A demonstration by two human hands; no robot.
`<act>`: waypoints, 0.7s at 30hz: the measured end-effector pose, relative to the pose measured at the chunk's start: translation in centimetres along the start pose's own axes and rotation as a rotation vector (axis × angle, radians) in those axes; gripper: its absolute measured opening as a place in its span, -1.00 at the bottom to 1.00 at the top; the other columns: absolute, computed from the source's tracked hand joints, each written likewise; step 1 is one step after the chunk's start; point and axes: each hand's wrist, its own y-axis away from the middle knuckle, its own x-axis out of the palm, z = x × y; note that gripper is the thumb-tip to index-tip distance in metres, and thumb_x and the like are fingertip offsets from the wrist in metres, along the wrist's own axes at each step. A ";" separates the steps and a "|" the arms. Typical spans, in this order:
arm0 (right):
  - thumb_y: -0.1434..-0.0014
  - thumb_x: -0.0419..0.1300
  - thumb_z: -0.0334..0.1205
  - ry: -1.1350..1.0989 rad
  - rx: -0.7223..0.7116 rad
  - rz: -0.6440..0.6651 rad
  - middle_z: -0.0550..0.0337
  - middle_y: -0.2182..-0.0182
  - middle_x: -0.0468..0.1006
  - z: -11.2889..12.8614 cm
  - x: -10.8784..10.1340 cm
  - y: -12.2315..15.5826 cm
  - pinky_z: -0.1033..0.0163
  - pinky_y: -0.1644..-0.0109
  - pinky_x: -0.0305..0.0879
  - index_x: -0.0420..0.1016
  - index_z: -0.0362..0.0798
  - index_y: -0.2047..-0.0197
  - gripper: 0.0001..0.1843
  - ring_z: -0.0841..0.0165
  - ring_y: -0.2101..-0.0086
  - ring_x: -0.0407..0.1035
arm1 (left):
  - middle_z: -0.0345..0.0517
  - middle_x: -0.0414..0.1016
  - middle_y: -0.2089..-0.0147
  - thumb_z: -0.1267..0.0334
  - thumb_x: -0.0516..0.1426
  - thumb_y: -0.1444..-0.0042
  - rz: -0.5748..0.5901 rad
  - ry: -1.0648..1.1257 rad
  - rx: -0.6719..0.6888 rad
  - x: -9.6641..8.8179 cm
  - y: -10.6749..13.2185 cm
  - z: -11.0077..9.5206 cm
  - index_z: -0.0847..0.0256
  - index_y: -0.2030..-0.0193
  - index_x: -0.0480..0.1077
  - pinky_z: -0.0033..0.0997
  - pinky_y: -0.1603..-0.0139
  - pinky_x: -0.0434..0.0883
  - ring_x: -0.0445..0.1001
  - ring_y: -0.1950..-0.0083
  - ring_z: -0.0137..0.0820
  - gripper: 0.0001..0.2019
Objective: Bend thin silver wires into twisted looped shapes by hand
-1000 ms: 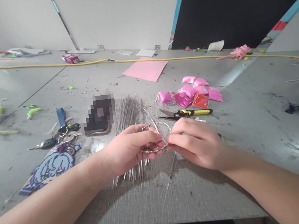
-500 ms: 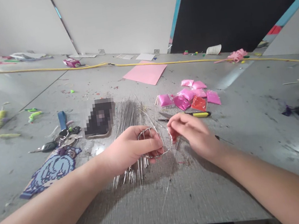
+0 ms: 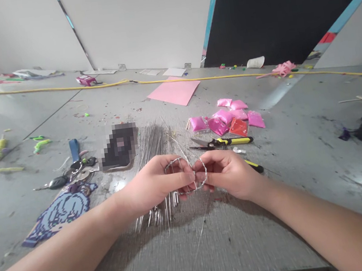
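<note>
A small ring of twisted silver wire [image 3: 186, 174] is held over the grey table [image 3: 233, 234], near its front middle. My left hand [image 3: 160, 184] pinches the ring's left side with closed fingers. My right hand [image 3: 227, 174] is closed on the ring's right side, thumb and fingers pressed together on the wire. A loose strand of thin wire [image 3: 199, 243] trails from the ring down toward the table's front edge. Under the hands lies a bundle of straight silver wires [image 3: 154, 145].
Yellow-handled cutters [image 3: 224, 141] lie just behind my right hand, with pink and red packets [image 3: 228, 118] beyond. A pixelated dark object [image 3: 119, 145], keys [image 3: 72, 166] and a blue bead-art figure [image 3: 60, 212] sit at left. A pink sheet [image 3: 174, 92] lies farther back.
My right hand, lifted off the ring half a second ago, has come back and closed on its right side. My left hand has kept its hold.
</note>
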 end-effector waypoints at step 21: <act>-0.19 0.25 -0.18 -0.365 0.330 -0.099 0.00 0.39 0.65 0.9 0.8 0.3 0.17 0.26 0.57 0.63 -0.19 0.30 -0.77 0.28 0.37 0.56 | -0.21 0.48 0.50 0.28 0.17 -0.13 -0.175 -0.435 0.069 -0.4 -0.3 0.2 0.20 0.39 0.44 -0.46 0.41 0.29 0.39 0.46 -0.44 -0.90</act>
